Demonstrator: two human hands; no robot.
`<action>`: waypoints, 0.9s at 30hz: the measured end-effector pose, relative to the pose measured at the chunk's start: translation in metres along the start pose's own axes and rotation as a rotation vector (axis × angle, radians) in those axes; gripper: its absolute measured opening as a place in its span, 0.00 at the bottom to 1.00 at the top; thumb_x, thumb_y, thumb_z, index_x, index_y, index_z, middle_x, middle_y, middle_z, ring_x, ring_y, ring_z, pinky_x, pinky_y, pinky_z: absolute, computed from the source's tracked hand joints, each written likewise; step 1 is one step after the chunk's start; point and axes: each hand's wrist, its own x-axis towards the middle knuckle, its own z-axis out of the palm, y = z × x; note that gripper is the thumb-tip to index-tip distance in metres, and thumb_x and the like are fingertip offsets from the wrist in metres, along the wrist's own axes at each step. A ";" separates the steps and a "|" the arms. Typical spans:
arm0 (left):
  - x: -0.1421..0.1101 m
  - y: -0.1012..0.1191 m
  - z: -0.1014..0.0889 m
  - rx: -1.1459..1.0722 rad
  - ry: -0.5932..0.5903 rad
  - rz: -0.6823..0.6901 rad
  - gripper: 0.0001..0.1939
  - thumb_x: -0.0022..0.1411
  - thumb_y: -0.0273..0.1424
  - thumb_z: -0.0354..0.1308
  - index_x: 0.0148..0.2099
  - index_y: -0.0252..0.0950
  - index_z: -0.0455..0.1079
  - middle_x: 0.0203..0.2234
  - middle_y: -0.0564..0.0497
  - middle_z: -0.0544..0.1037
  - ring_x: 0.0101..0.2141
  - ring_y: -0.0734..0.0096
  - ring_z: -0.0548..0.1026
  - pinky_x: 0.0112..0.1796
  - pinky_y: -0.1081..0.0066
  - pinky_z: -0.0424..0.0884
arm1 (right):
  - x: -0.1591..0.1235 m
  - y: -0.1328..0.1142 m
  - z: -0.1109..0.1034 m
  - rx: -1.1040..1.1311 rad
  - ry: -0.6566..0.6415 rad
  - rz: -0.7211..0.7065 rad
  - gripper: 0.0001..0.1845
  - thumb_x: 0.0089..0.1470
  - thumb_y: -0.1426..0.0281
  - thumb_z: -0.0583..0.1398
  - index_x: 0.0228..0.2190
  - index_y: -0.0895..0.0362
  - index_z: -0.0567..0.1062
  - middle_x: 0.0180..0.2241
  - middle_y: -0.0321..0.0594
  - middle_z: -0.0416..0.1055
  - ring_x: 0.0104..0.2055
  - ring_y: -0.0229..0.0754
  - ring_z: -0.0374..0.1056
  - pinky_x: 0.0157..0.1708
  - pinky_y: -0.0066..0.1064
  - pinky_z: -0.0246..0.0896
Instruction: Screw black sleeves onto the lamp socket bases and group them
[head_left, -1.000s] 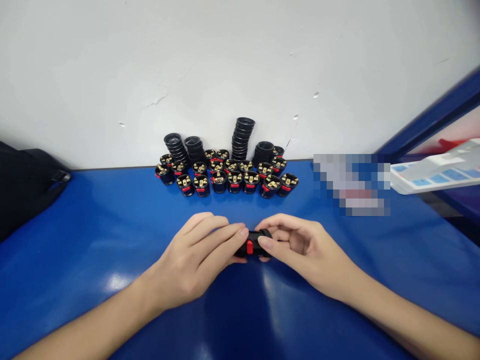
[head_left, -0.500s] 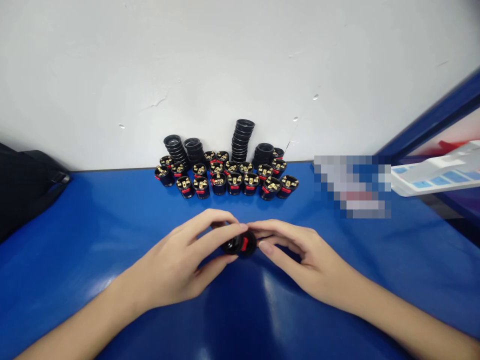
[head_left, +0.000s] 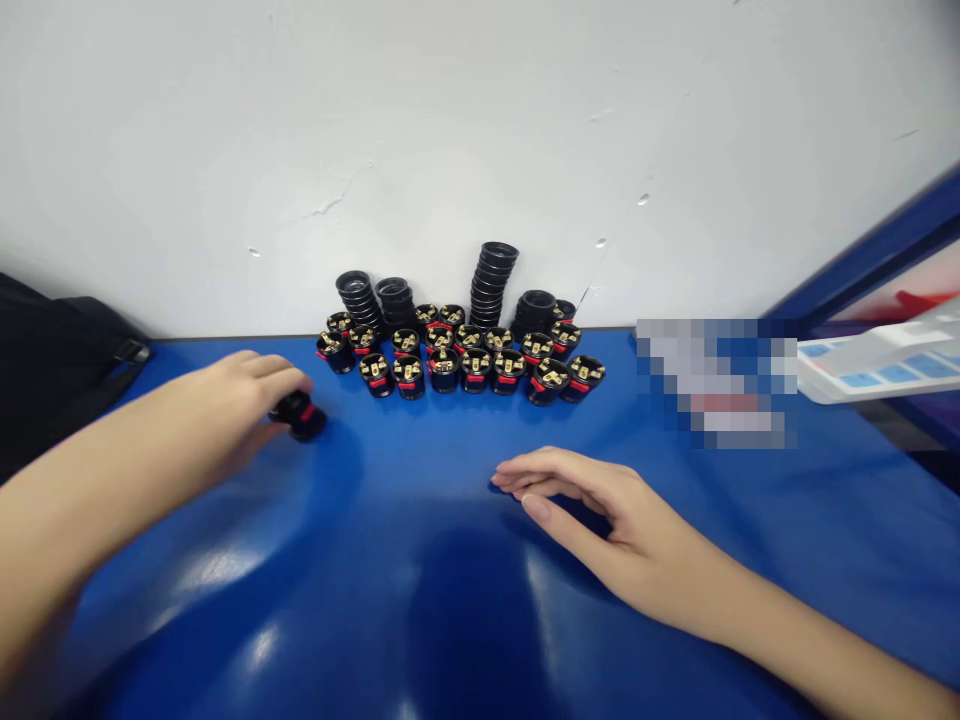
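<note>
My left hand (head_left: 238,408) is closed round a black electrical connector (head_left: 307,422) with a red tab, at the left of the blue table. The connector is tilted, and my fingers cover its near end. My right hand (head_left: 600,510) rests low over the table's middle right, fingers loosely curved, thumb apart, with nothing in it. Beyond both hands stand several black connector bodies (head_left: 475,372), upright in rows, with brass contacts on top and red tabs on their sides. Behind them rise stacks of black threaded rings (head_left: 493,285) against the wall.
A black fabric bag (head_left: 60,370) lies at the far left. To the right are a blurred-out patch (head_left: 712,385) and a white tray with blue compartments (head_left: 885,365), beside a blue frame (head_left: 862,240). The white wall (head_left: 450,130) closes off the table's back edge.
My left hand has carried the connector from the middle to the left, away from my right hand. My right hand has let go and stays nearly in place. The view has shifted slightly.
</note>
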 end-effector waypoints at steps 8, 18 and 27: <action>0.029 -0.049 0.011 0.037 0.025 -0.199 0.21 0.81 0.33 0.45 0.60 0.29 0.76 0.54 0.45 0.74 0.50 0.58 0.80 0.59 0.54 0.77 | 0.002 0.002 0.001 0.005 -0.011 -0.004 0.12 0.71 0.65 0.63 0.52 0.51 0.83 0.50 0.41 0.87 0.50 0.44 0.85 0.52 0.34 0.83; 0.057 -0.067 0.025 0.044 0.001 -0.187 0.22 0.74 0.23 0.43 0.60 0.28 0.74 0.58 0.40 0.73 0.52 0.60 0.75 0.60 0.55 0.74 | -0.003 0.003 0.002 -0.004 -0.016 -0.021 0.11 0.71 0.64 0.64 0.52 0.51 0.82 0.51 0.41 0.86 0.51 0.44 0.84 0.53 0.34 0.81; 0.056 -0.062 0.027 0.015 0.070 -0.109 0.20 0.78 0.26 0.43 0.61 0.32 0.72 0.62 0.41 0.72 0.61 0.58 0.70 0.65 0.52 0.69 | -0.003 0.007 0.002 -0.059 -0.023 -0.074 0.12 0.73 0.66 0.63 0.54 0.50 0.80 0.52 0.40 0.84 0.51 0.41 0.83 0.53 0.32 0.79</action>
